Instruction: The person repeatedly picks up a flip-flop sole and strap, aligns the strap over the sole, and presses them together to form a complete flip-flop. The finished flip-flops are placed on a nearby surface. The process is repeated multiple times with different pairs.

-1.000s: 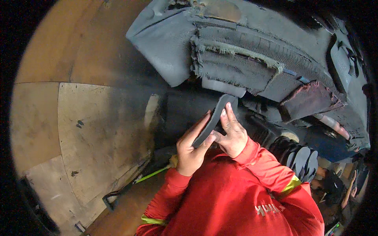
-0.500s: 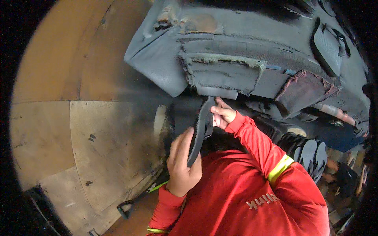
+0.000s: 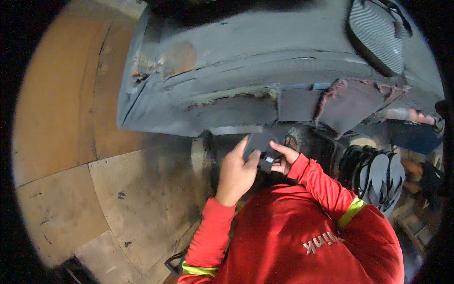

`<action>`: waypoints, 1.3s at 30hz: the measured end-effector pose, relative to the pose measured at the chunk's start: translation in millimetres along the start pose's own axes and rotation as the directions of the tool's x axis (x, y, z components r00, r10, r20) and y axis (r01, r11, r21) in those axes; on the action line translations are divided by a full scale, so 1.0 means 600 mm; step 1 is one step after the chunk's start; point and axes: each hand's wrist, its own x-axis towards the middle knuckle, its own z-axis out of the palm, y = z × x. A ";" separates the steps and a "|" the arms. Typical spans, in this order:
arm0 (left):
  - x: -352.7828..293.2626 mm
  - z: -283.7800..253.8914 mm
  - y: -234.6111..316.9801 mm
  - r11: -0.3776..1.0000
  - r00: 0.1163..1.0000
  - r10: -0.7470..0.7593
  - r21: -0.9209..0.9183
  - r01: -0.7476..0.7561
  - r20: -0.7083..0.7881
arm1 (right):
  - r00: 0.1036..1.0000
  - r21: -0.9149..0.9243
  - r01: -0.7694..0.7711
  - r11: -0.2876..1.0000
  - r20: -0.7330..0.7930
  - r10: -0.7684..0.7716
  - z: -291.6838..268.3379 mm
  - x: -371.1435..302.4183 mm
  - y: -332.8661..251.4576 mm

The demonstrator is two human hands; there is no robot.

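Fingers of the left hand and of the right hand are both clamped on a dark foam sole piece, held between them at the picture's centre, just below the edge of the big grey worn foam block that fills the twelve o'clock side. The piece looks light, thin and bendy, a little grippy rather than slick; judged so, it is best pinched at its two ends with thumb against fingertips, as flat pressure mid-span would fold it. At four o'clock stands a row of dark sandal soles.

Half a second ago the piece stood nearly upright, the left hand low on it. Now it lies flatter and higher, the hands closer together, and the view has closed in on the block.
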 end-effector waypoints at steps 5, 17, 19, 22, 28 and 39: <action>-0.094 -0.050 0.027 0.991 0.985 0.062 -0.108 -0.080 -0.163 | 0.994 -0.145 0.103 0.984 -0.016 -0.107 0.090 -0.030 -0.012; -0.279 -0.119 0.029 0.998 0.967 0.059 -0.004 -0.061 -0.250 | 0.982 -0.308 0.143 0.941 0.161 -0.097 0.210 -0.096 0.018; -0.324 -0.122 0.000 0.998 0.981 -0.033 -0.051 0.023 -0.193 | 0.969 -0.342 0.204 0.917 0.206 -0.138 0.209 -0.107 0.032; -0.363 -0.123 -0.028 0.995 0.986 -0.105 -0.007 0.105 -0.128 | 0.972 -0.416 0.201 0.887 0.199 -0.127 0.198 -0.111 0.052; -0.221 -0.087 -0.039 0.973 0.962 0.230 0.062 -0.223 -0.150 | 0.964 -0.177 0.175 0.969 0.230 -0.132 0.155 0.004 0.023; -0.021 -0.006 -0.036 0.992 0.983 0.113 0.064 -0.105 -0.146 | 0.948 0.053 0.114 0.992 0.293 -0.125 0.000 0.088 0.058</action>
